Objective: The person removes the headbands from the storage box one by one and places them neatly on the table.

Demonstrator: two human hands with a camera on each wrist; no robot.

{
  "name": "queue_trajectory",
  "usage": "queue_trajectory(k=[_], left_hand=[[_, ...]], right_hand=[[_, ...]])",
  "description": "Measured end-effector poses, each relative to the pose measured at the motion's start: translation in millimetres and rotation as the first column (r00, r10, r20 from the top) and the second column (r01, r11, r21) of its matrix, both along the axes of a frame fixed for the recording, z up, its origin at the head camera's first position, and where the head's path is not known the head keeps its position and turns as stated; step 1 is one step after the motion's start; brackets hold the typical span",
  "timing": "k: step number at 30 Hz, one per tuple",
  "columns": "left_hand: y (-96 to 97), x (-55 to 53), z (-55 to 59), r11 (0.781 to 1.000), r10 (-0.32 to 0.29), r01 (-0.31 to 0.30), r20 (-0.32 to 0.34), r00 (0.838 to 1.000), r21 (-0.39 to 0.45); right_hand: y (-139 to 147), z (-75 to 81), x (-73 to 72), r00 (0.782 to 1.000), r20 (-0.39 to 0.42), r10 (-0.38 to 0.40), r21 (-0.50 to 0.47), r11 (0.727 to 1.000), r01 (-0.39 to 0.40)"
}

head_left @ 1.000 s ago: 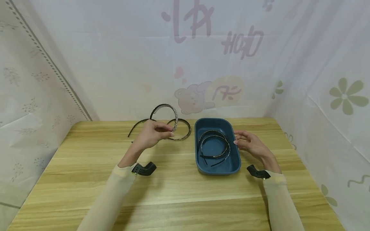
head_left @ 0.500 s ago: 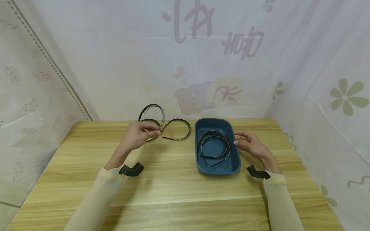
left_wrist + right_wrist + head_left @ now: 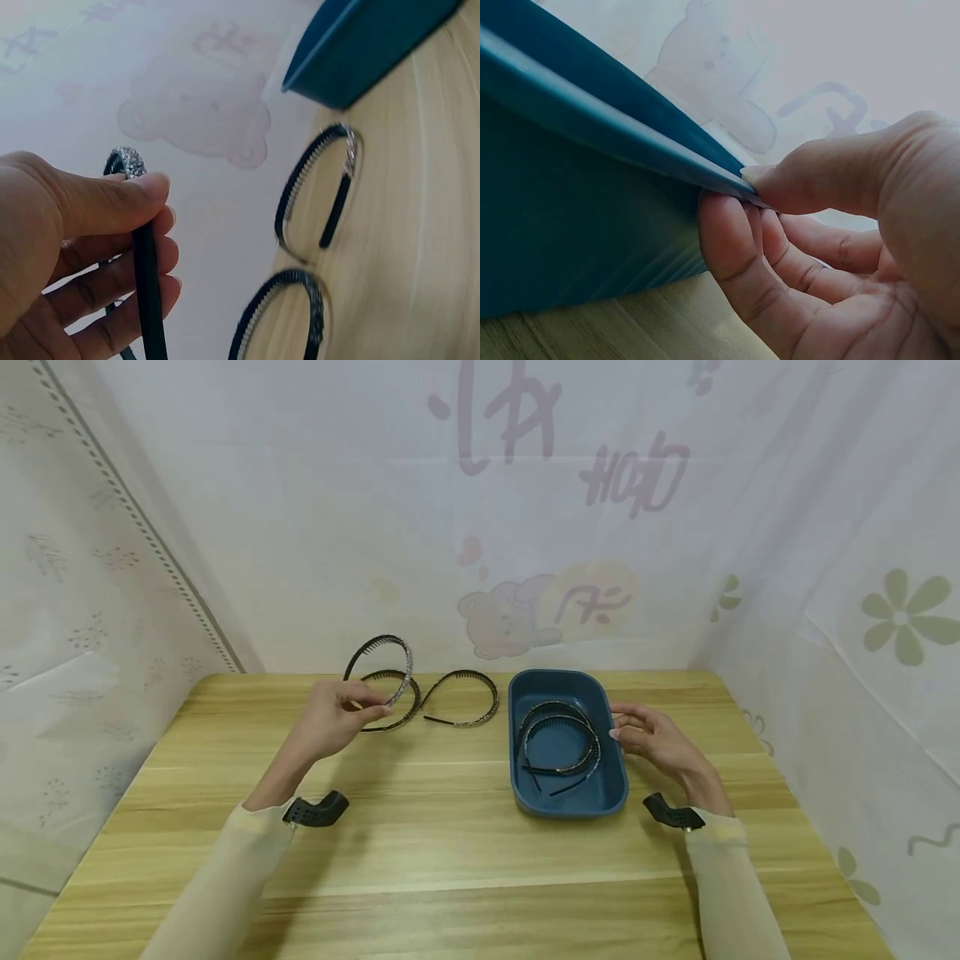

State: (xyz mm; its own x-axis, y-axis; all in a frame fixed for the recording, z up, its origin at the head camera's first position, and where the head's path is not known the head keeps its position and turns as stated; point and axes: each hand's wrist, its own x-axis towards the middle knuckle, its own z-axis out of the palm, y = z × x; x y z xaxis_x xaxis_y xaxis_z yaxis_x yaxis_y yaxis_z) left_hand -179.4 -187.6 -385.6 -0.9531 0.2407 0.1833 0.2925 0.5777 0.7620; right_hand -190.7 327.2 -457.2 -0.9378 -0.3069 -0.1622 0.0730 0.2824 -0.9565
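Between thumb and fingers, my left hand (image 3: 337,718) pinches a black toothed headband with silvery glitter (image 3: 409,664), raised above the table's far left part. Behind and below it lies a second headband (image 3: 417,703) on the wood, and to its right a third headband (image 3: 497,697) with a patterned band. My right hand (image 3: 660,743) pinches the right rim of a blue plastic bin (image 3: 611,785); in the right wrist view the thumb (image 3: 810,176) lies over the rim with fingers beneath it. Inside the bin rest two overlapping headbands (image 3: 597,745).
The wooden table (image 3: 450,843) reaches back to a pale printed curtain (image 3: 337,527), which also hangs along both sides. A black wrist mount (image 3: 318,810) sits on the left sleeve, another wrist mount (image 3: 675,814) on the right.
My left hand has moved left with the glittery headband, away from the third headband, and the second one now shows more. My right hand stays at the bin's rim.
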Motion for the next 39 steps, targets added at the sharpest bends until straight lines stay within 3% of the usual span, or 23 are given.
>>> queue_trajectory(k=[4, 9, 15, 23, 39], left_hand=[[-12.3, 4.5, -3.1, 0.999, 0.014, -0.014, -0.004, 1.0, -0.048], [-29.0, 7.0, -9.4, 0.995, 0.026, -0.033, -0.074, 0.997, -0.094], [-46.5, 6.3, -18.8, 0.985, 0.021, -0.054, -0.198, 0.98, -0.163], [-69.5, 5.0, -29.1, 0.972, 0.025, -0.091, -0.291, 0.956, -0.217], [-104.6, -2.2, -49.6, 0.953, -0.005, -0.105, -0.359, 0.933, -0.285]], right_hand=[[-1, -0.5, -0.4, 1.0, -0.002, 0.001, -0.004, 1.0, -0.001], [-2, -1.1, -1.0, 1.0, -0.004, 0.008, -0.006, 1.0, -0.008], [-1, -0.6, -0.5, 1.0, -0.004, 0.008, -0.019, 1.0, -0.008], [-1, 1.7, 1.8, 1.0, 0.0, 0.011, -0.011, 1.0, -0.011], [-1, 0.9, 2.1, 1.0, -0.002, 0.01, -0.021, 1.0, -0.01]])
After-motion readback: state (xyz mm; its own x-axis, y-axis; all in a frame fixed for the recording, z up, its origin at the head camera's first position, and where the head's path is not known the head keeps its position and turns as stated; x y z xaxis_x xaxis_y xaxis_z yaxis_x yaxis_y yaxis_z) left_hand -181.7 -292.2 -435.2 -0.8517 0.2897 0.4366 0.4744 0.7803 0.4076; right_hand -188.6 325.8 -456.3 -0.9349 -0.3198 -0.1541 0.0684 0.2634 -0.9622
